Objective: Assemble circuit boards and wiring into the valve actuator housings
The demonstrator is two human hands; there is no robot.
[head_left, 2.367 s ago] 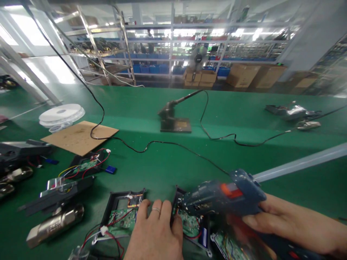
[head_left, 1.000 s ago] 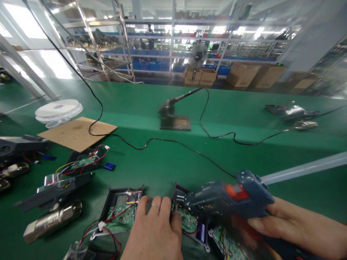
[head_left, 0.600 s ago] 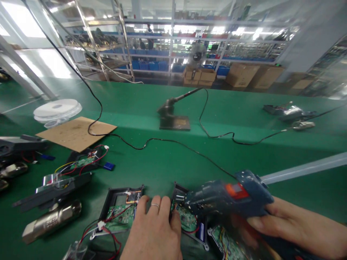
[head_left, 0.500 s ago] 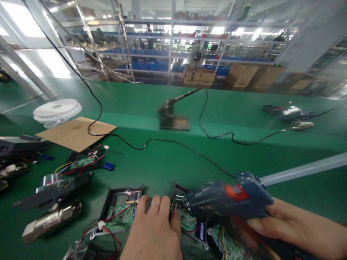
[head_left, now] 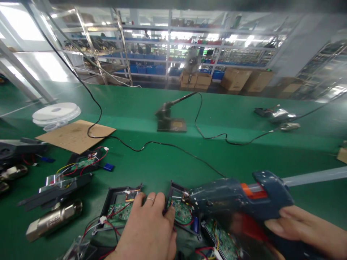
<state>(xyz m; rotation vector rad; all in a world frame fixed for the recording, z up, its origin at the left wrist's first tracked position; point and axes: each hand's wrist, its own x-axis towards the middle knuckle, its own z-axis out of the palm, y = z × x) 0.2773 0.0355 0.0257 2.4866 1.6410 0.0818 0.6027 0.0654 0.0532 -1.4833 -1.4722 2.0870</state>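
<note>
Right hand point(head_left: 306, 225) grips the glue gun point(head_left: 225, 198), front end at the open housing point(head_left: 176, 187) toward the table's point(head_left: 162, 162) near edge; left hand's point(head_left: 149, 225) grip unclear; gun probably hefty, handle-only; housing likely light, fragile inside, rim-hold.

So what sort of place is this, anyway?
Probably a factory workshop for electronics: open housings with circuit boards lie on a green workbench, the right hand grips a glue gun, and shelves with blue bins stand beyond.

The right hand point(head_left: 287, 224) grips a blue glue gun point(head_left: 230, 196), nozzle near an open housing point(head_left: 175, 188) beside the left hand point(head_left: 150, 227).
</note>
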